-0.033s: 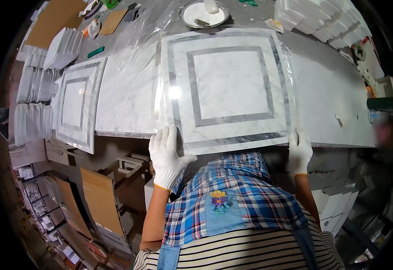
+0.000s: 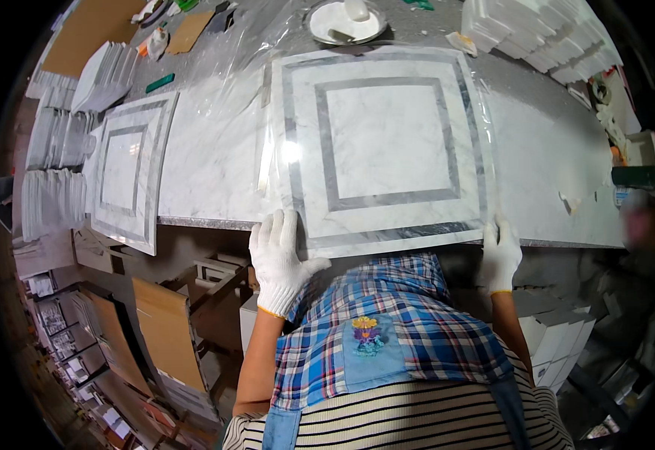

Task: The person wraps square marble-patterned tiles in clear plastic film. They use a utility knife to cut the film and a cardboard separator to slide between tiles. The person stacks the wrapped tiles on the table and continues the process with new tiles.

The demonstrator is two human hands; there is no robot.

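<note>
A square marble panel (image 2: 387, 142), white with two grey frames inlaid, lies in front of me, its front edge jutting slightly past the table's front. At its front left corner is my left hand (image 2: 273, 259) in a white knit glove, fingers stretched out and thumb pointing along the front edge. My right hand (image 2: 501, 259), gloved alike, touches the front right corner with its visible fingers extended and apart; the others are partly hidden. Clear plastic film (image 2: 492, 127) shows along the panel's sides. Another framed marble panel (image 2: 129, 169) lies at the left, overhanging the table edge.
A metal bowl of white material (image 2: 342, 24) stands behind the panel. Stacked white tiles are at the left (image 2: 54, 202) and far right (image 2: 541, 34). A green strip (image 2: 160, 83) and cardboard pieces (image 2: 191, 31) lie at the back left. Brown boards (image 2: 170, 330) lean below the table.
</note>
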